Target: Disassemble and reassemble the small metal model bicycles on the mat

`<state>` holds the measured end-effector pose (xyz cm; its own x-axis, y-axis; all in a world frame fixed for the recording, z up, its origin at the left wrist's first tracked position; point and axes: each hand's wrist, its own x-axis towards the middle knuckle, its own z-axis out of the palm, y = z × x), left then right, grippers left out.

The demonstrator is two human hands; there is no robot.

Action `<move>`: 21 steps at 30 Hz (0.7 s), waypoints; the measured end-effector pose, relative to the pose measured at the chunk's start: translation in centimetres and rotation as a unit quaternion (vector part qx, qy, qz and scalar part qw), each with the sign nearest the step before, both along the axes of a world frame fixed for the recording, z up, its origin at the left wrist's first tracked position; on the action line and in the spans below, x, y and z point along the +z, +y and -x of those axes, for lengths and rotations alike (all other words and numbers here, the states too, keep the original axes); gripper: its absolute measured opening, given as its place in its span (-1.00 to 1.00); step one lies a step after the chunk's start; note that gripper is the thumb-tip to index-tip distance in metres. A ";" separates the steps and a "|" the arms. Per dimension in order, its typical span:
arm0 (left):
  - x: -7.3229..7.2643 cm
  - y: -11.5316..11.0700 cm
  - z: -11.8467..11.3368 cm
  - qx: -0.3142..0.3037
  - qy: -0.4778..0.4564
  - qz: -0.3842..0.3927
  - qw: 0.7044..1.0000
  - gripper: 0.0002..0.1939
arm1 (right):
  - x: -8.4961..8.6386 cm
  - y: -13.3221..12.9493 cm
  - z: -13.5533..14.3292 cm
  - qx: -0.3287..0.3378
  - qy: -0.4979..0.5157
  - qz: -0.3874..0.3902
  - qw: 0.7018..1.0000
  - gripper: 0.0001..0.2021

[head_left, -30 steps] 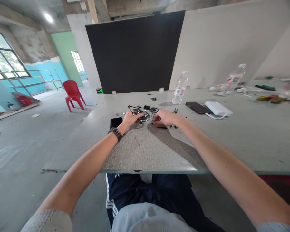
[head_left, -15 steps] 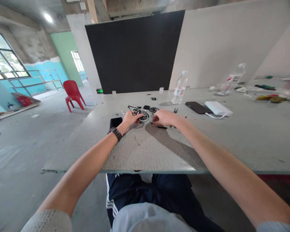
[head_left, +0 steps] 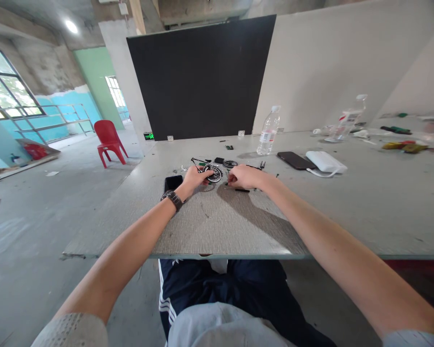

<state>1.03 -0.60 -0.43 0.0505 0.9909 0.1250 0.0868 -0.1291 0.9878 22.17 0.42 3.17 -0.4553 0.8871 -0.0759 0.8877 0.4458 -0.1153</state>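
Observation:
My left hand is closed on a small model bicycle, thumb against its rear part beside a spoked wheel. The dark frame tilts up and away to the left of that wheel. Just to the right, my right hand is low over the table with its fingertips pinched together; whatever they hold is too small to make out. A loose wheel lies behind, between the two hands. Close to my right fingers is a thin black rod-like piece. A dark forked part lies beyond my right wrist.
A black phone-like object lies by my watch. On the grey table are a water bottle, a dark phone and a white power bank with a cable. Another bottle and clutter are farther right. A black panel stands behind.

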 end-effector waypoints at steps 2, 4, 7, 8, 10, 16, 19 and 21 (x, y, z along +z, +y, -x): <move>-0.2 0.1 0.0 0.000 -0.003 -0.001 1.000 -0.85 | 0.0 0.1 0.0 -0.005 0.010 0.000 1.000 -0.84; -0.3 0.3 0.0 -0.003 -0.006 -0.002 1.000 -0.86 | 0.0 0.3 0.0 -0.002 0.016 0.002 1.000 -0.85; -0.5 0.4 0.1 -0.009 -0.005 -0.004 1.000 -0.87 | 0.3 0.3 0.3 0.011 0.015 0.004 1.000 -0.88; -0.5 0.3 0.1 -0.010 -0.004 -0.003 1.000 -0.87 | 0.4 0.2 0.4 0.013 0.011 0.004 1.000 -0.89; -0.4 0.3 0.1 -0.008 0.002 0.000 1.000 -0.87 | 0.7 -0.1 0.6 0.009 -0.001 0.008 1.000 -0.90; -0.4 0.2 0.2 -0.006 0.006 0.003 1.000 -0.86 | 0.6 -0.5 -0.1 0.019 -0.004 0.003 1.000 -0.93; -0.6 0.4 0.2 -0.005 -0.001 0.006 1.000 -0.85 | 0.5 -0.3 -0.8 0.040 0.052 -0.008 0.998 -0.90; -0.7 0.4 0.2 -0.014 -0.014 0.012 1.000 -0.86 | 0.6 -0.3 -0.9 0.062 0.108 -0.027 0.992 -0.87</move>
<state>0.83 -0.17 -1.12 0.0752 0.9919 0.1029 0.0561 -0.1072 0.9927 23.05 0.09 3.78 -0.5610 0.8239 0.0804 0.7834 0.5597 -0.2702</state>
